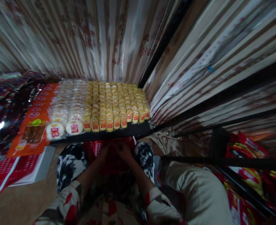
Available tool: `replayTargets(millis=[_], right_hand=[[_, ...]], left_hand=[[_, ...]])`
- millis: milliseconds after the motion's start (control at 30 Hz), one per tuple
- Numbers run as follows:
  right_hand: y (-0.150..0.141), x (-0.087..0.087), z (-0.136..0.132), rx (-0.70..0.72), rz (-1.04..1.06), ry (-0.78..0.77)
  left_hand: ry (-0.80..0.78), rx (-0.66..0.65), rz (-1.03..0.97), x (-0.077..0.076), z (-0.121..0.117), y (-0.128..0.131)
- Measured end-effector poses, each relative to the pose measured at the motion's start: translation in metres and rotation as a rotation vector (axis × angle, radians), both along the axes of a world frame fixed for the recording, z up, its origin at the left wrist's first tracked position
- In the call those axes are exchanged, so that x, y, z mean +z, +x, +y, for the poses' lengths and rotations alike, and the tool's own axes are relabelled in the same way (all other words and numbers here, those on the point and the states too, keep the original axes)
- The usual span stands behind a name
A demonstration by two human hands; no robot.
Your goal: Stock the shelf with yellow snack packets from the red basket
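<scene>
From the head view, the left hand (105, 150) and right hand (122, 149) meet low over a red basket (95, 148), grip too dim to tell. Beyond them, yellow packets (109, 122) line the tabletop (100, 135), seemingly mostly arranged, rightmost rows stopping short.

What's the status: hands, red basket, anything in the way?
Left hand and right hand close together at red basket; grip too dark to read. Black shelf of wrapped snacks just beyond. Shadow obscures basket interior.

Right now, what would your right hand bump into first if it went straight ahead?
The right hand would probably meet the left hand first; the red basket is close too, but dimness leaves depth unclear.
</scene>
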State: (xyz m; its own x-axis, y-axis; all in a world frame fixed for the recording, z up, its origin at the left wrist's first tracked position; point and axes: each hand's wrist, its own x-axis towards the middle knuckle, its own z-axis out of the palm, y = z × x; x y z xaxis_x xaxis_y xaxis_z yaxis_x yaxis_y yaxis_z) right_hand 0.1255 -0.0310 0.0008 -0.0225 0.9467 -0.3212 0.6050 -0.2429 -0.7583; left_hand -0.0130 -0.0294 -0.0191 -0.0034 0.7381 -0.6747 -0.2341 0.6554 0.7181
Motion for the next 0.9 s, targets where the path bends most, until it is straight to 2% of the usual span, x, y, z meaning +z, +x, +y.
replayTargets(millis=[100, 300, 400, 567, 733, 900], right_hand=[[0.003, 0.013, -0.007, 0.062, 0.126, 0.062], [0.01, 0.032, -0.007, 0.1, 0.349, 0.08], [0.013, 0.036, -0.004, -0.023, 0.502, 0.067], [0.014, 0.054, -0.003, -0.325, 0.707, 0.022], [0.008, 0.073, -0.011, -0.401, 0.879, 0.016], [0.009, 0.08, -0.012, -0.483, 0.921, 0.01]], left_hand=[[-0.007, 0.021, -0.084, 0.022, -0.002, -0.004], [0.101, -0.099, -0.16, 0.06, -0.01, -0.013], [0.086, -0.127, -0.23, 0.071, -0.016, -0.014], [0.032, 0.055, -0.427, 0.084, -0.022, -0.006], [0.019, 0.163, -0.548, 0.098, -0.022, 0.012], [0.045, 0.159, -0.524, 0.113, -0.022, 0.026]])
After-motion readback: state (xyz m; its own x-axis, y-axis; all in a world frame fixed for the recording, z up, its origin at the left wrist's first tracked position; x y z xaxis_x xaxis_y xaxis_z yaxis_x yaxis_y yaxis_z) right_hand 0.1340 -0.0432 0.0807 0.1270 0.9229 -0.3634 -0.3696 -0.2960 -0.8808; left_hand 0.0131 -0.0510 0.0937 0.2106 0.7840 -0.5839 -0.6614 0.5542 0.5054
